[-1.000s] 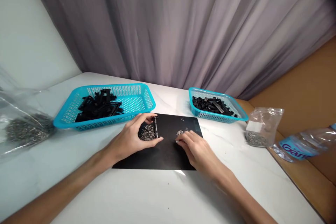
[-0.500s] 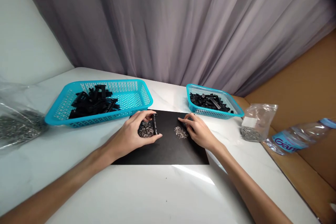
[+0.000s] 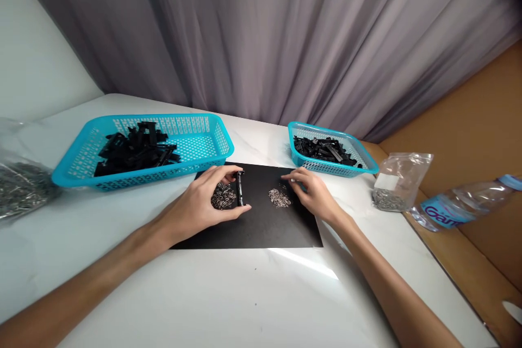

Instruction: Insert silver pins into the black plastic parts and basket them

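Observation:
My left hand (image 3: 207, 196) grips a narrow black plastic part (image 3: 240, 189) upright between the thumb below and the fingers above. Behind that part, partly covered by the hand, lies a pile of small shiny metal pieces (image 3: 223, 198) on a black mat (image 3: 253, 231). My right hand (image 3: 312, 193) hovers at the upper right edge of a second, finer pile of small metal pieces (image 3: 279, 198). Its thumb and fingers are drawn together, the index finger pointing left. Whatever they may hold is too small to make out.
A blue basket (image 3: 163, 171) with black plastic parts stands at the left back, another blue basket (image 3: 334, 167) with black parts at the right back. Bags of metal pieces lie at far left (image 3: 24, 190) and right (image 3: 391, 198). A water bottle (image 3: 460, 206) lies tilted at right.
My right hand has lifted slightly away from the finer pile, its fingers drawn closer together. My left hand keeps hold of the black plastic part. The whole view has shifted slightly.

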`<state>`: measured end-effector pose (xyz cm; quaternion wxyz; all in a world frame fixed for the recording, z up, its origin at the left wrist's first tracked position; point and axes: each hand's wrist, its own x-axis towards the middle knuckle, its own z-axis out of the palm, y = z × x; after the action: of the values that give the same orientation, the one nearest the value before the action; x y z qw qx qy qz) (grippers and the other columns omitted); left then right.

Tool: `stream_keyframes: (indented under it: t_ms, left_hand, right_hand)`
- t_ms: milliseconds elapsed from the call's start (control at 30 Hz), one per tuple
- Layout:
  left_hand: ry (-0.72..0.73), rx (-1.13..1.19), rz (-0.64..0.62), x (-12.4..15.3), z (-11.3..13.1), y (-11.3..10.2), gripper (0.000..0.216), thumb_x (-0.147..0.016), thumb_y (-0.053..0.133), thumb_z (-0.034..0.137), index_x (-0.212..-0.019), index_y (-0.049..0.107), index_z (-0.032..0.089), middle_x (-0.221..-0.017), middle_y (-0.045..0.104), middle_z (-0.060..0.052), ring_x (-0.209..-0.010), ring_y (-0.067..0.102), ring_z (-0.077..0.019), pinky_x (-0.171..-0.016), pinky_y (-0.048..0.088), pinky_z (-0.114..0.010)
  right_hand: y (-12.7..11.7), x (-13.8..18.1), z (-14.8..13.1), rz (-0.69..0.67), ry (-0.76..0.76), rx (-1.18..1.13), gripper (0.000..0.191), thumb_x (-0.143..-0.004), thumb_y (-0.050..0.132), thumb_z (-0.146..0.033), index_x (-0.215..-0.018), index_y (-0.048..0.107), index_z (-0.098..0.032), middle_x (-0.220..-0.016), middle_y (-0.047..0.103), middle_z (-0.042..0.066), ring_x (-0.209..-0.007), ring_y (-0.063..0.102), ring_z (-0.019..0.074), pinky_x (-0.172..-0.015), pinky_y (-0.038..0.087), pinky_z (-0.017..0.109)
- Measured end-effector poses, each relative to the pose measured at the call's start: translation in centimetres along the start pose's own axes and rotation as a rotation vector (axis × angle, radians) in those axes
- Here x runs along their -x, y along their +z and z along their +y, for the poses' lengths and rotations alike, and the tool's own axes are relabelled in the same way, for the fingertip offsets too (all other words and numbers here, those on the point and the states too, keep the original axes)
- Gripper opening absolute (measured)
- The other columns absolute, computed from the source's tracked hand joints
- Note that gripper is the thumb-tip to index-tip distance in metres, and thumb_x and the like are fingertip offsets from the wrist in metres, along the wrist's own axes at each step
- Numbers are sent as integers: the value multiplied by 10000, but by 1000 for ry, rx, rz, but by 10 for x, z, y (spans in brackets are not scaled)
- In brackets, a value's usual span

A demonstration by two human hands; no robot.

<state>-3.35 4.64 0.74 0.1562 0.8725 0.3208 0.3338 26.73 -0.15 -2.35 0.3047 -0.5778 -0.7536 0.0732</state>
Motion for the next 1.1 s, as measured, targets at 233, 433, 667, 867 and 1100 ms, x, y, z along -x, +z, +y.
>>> stream_keyframes:
  t_ms: [233, 433, 667, 867, 1100]
  left_hand:
    - [-1, -4, -22, 1, 1, 3, 623, -791, 801, 501, -1304, 577, 226, -1136, 667, -71, -1007, 688, -248, -972, 582, -399]
    - [-22, 18, -18, 2, 4, 4, 651, -761, 826, 501, -1308, 589, 237, -1111, 683, -60, -1019, 689, -261, -990, 581, -427]
    - [-173, 588, 43, 3, 37, 13, 611, -795, 828, 349, -1316, 518, 271, -1269, 678, -87, -1080, 715, -247, -935, 633, -395]
    - [-281, 899, -81, 7, 51, 13, 408, -955, 645, 359, -1315, 465, 289, -1274, 682, -98, -1116, 724, -266, -947, 629, -422]
    - [-260, 721, -132, 11, 47, 19, 187, -1003, 549, 408, -1010, 658, 256, -1103, 700, -36, -977, 727, -216, -916, 621, -398]
  right_hand:
    - [-5, -2, -8, -41, -52, 87, 269, -960, 555, -141, -1143, 742, -202, -1163, 668, 103, -1051, 658, 251, -923, 521, 414]
    - [-6, -3, -28, 121, 44, -149, 114, -972, 618, -224, -935, 720, -190, -936, 733, 44, -763, 640, 170, -699, 492, 301]
    - [-9, 19, -74, 93, 28, -600, 131, -941, 687, -301, -994, 793, -246, -955, 768, 53, -822, 678, 184, -676, 532, 316]
    - [-9, 22, -81, 88, -4, -774, 135, -932, 697, -225, -981, 812, -277, -986, 785, 48, -897, 705, 201, -750, 566, 351]
    - [-8, 24, -89, 141, 81, -692, 128, -850, 813, -284, -978, 808, -281, -856, 801, 27, -720, 625, 181, -571, 427, 320]
